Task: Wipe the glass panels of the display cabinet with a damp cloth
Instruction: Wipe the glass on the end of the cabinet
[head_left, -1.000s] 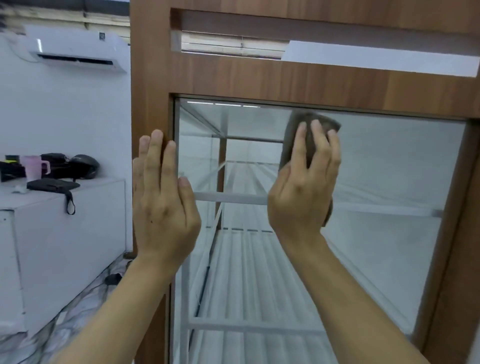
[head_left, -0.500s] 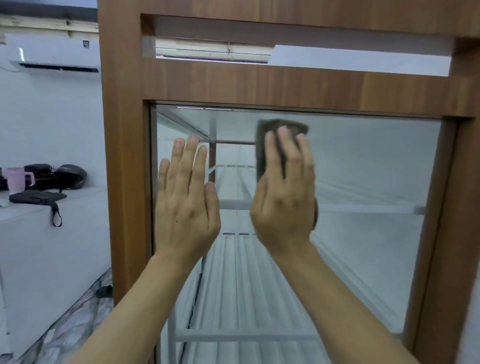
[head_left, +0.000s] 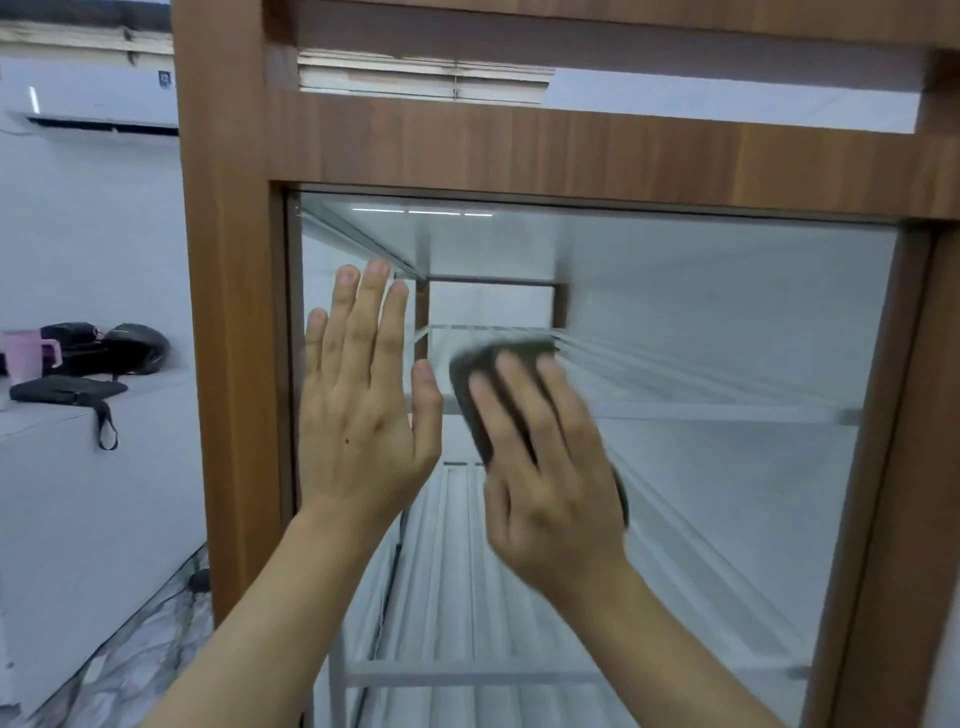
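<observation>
A tall display cabinet with a brown wooden frame (head_left: 228, 312) fills the view, and its glass panel (head_left: 727, 338) faces me. My right hand (head_left: 550, 467) presses a dark grey cloth (head_left: 470, 379) flat against the glass with straight fingers, slightly blurred. The cloth shows above and to the left of the fingers. My left hand (head_left: 363, 405) lies flat on the glass near the panel's left edge, fingers straight and pointing up. White shelves show through the glass.
A white counter (head_left: 78, 493) stands at the left with a pink mug (head_left: 26, 353), dark bags (head_left: 119, 348) and a black pouch (head_left: 67, 389) on it. An air conditioner (head_left: 88, 104) hangs on the wall above. Marbled floor shows at the lower left.
My right hand slid the cloth down from near the top of the glass to its middle. My left hand moved from the wooden frame onto the glass.
</observation>
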